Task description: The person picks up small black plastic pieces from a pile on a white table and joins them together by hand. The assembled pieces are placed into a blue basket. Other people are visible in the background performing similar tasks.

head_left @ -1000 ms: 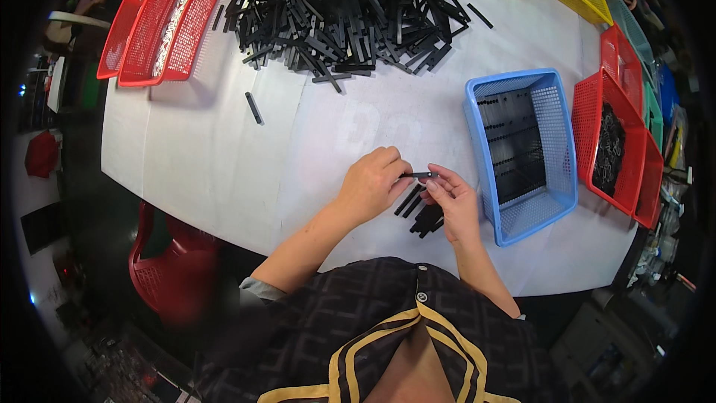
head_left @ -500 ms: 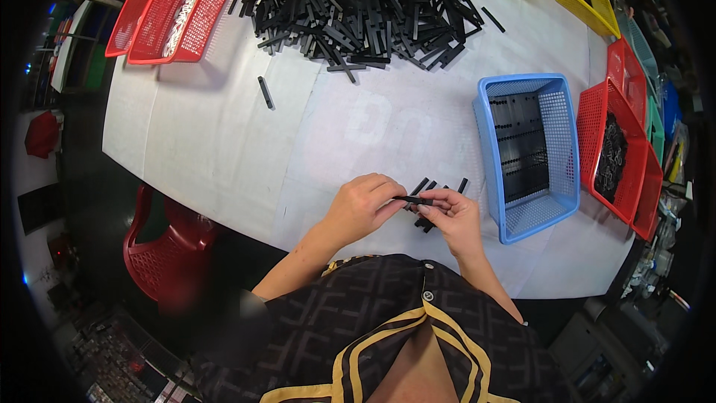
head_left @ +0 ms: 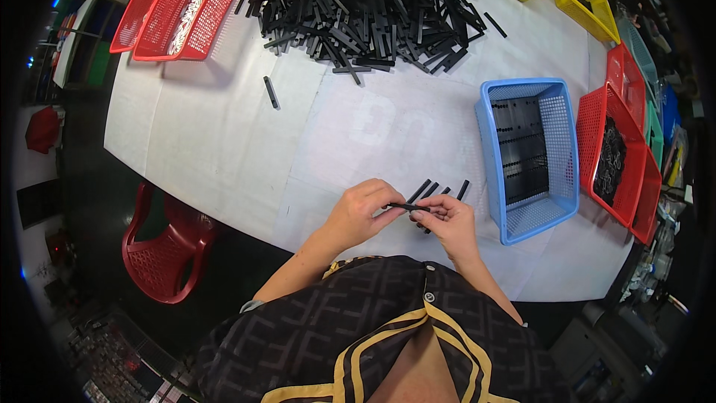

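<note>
Between my two hands a slim black bar (head_left: 409,207) lies roughly level, just above the near part of the table. My left hand (head_left: 365,211) pinches its left end with thumb and fingers. At the other end, my right hand (head_left: 449,222) grips it, fingers closed. Several similar black bars (head_left: 429,190) rest on the table just behind and under my hands, partly covered by them. To the right of my right hand stands a blue plastic basket (head_left: 500,218) holding rows of neatly stacked black bars (head_left: 520,145).
A big heap of loose black bars (head_left: 365,11) covers the table's far middle. One single bar (head_left: 270,92) lies apart at left. Red baskets (head_left: 160,56) with white pieces stand far left, yellow baskets (head_left: 585,11) far right, red baskets (head_left: 593,116) right. A red chair (head_left: 164,254) sits lower left.
Both hands keep hold of the bar, which has tilted slightly and shifted a little left and nearer. My right hand has moved slightly left. The whole view has shifted a little.
</note>
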